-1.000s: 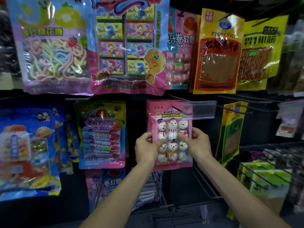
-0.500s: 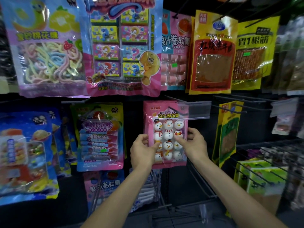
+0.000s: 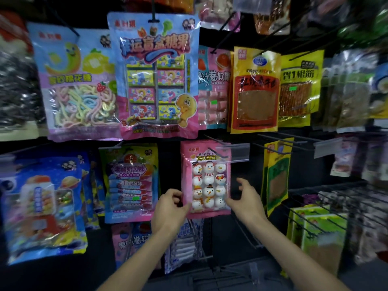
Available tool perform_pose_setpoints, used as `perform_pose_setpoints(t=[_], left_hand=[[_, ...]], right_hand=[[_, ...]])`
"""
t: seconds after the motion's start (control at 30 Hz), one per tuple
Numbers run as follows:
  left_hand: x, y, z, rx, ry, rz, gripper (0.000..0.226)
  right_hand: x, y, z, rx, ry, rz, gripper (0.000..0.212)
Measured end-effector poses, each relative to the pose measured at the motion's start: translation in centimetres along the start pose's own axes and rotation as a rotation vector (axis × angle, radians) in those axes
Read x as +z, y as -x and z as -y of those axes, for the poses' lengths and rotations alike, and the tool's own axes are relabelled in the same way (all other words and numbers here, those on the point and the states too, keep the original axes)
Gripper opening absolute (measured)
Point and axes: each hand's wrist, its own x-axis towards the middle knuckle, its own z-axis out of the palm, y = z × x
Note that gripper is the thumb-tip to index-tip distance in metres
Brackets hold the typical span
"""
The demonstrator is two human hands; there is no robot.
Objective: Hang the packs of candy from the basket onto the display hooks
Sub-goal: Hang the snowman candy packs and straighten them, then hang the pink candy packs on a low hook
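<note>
The pink plastic pack of snowman marshmallows [image 3: 206, 179] hangs on its wire hook [image 3: 217, 153] between my fingers and looks light, crinkly, squishy, so I'd pinch the flat side seams; right hand [image 3: 245, 203] spread loose, left hand [image 3: 170, 208] curled at the edge, can't tell if gripping.

Pink snowman candy pack [image 3: 205, 179] with rows of white snowmen; left of it a green-and-blue pack [image 3: 130, 181], above it a blue-and-pink boxed-candy pack [image 3: 155, 80], right of it a yellow pouch [image 3: 276, 177].

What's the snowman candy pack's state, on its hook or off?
On: the snowman candy pack hangs upright, the display hook wire emerging through its top.
</note>
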Motion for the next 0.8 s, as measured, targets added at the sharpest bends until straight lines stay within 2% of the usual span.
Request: perform_pose_setpoints(t=[0.13,0.37,0.57,0.8], left_hand=[[-2.7,3.9,-0.3,0.159,-0.201,0.089,0.042],[-8.1,11.3,1.0,0.388,-0.563,0.199,0.062],[-11.6,19.1,5.6,0.426,-0.732,0.291,0.076],[-13.0,28.8,14.4,0.392,-0.819,0.445,0.067]], right_hand=[[-1.3,4.4,1.5,-0.145,0.057,0.085,0.072],[-2.9,13.8,3.6,-0.320,0.155,0.292,0.087],[-1.1,22.7,1.4,-0.352,0.283,0.562,0.094],[4.6,30.9,-6.5,-0.282,0.401,0.849,0.093]])
